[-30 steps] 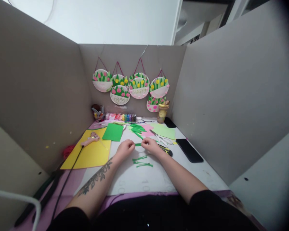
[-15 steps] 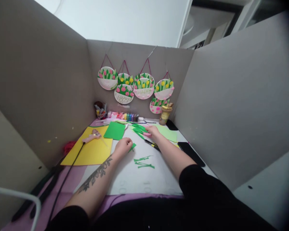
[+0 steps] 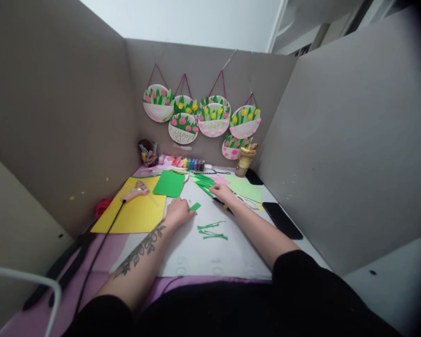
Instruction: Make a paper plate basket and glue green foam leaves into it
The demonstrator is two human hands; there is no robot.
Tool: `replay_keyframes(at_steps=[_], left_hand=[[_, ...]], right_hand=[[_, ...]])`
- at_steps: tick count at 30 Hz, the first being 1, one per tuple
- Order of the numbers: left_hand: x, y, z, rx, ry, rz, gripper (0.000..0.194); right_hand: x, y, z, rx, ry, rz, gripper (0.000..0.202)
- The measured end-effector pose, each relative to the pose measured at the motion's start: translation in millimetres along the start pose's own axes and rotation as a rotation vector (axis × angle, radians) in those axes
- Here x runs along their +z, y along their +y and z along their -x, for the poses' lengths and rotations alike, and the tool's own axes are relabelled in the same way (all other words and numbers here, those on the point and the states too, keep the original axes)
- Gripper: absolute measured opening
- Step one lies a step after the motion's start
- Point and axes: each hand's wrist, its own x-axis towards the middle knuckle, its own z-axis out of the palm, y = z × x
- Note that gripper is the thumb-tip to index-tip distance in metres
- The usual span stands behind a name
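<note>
My left hand [image 3: 179, 213] is closed around a small green paper piece [image 3: 195, 207], which sticks out past the thumb over the white work surface [image 3: 182, 243]. My right hand [image 3: 221, 193] has its fingers pinched together at the lower end of a pile of cut green paper leaves [image 3: 204, 181]. Whatever may be between those fingers is too small to tell. A black-and-yellow tool [image 3: 220, 203] lies partly under my right hand. Several thin green paper strips [image 3: 212, 230] lie on the white surface nearer my body.
On the left, a pink glue gun [image 3: 136, 192] rests on yellow sheets [image 3: 140, 215], with a green sheet [image 3: 169, 184] beside them. Light green paper [image 3: 244, 188] and a black phone [image 3: 282, 221] lie right. Paint bottles [image 3: 194, 164] and hanging plate crafts [image 3: 183, 135] are behind.
The view has shifted slightly. My left hand has turned, showing more of the green piece. My right hand has moved a little toward the lower end of the leaves; a pink thing beside it no longer shows there.
</note>
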Motion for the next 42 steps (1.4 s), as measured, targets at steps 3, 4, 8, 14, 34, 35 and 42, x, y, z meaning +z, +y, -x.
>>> replay_keyframes(at_steps=[3, 4, 8, 14, 34, 35, 42], left_hand=[[8.2, 1, -1, -0.012, 0.017, -0.003, 0.024], [10.1, 1, -1, -0.009, 0.019, 0.003, 0.021], [11.0, 0, -4, 0.032, -0.010, 0.036, 0.012], [4.7, 0, -5, 0.100, -0.089, 0.085, 0.015], [3.9, 7, 2, 0.491, -0.244, 0.269, 0.009], [3.3, 10, 5, 0.533, -0.258, 0.272, 0.009], [-7.9, 23, 19, 0.559, -0.486, 0.445, 0.016]], right_hand=[[-6, 9, 32, -0.132, -0.035, 0.047, 0.018], [-8, 12, 40, -0.157, -0.037, 0.059, 0.018], [-10, 14, 55, -0.223, 0.025, 0.105, 0.018], [10, 6, 59, -0.258, -0.102, 0.085, 0.032], [-26, 18, 48, -0.156, 0.167, -0.356, 0.033], [-23, 16, 48, -0.165, 0.157, -0.357, 0.032], [-7, 14, 54, -0.229, 0.043, -0.312, 0.027]])
